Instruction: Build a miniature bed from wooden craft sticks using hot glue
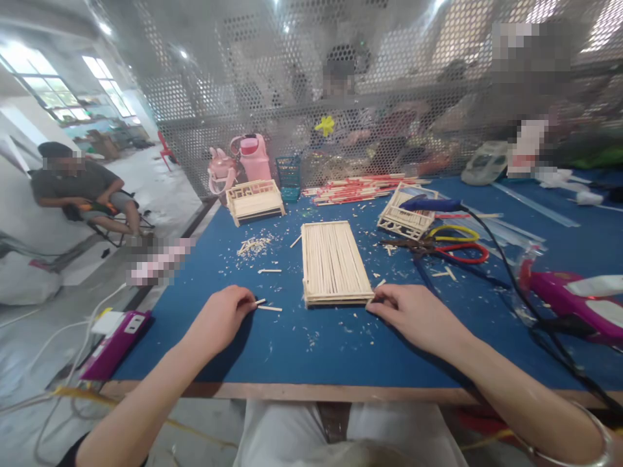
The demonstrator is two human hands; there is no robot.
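Observation:
On the blue tabletop lies a rectangular panel of pale wooden sticks set side by side, with a raised strip along its near edge. My left hand is left of the panel, its fingertips pinched on a short wooden stick. Just below that, another loose stick lies on the table. At the panel's near right corner, my right hand has its thumb and fingers closed on the edge. A stick end shows beside those fingers; whether they hold it is unclear.
Stick-built pieces stand at back left and back right. A blue glue gun, pliers and red-and-yellow-handled scissors lie right. Stick scraps are scattered left. Behind, a perforated metal screen separates other people.

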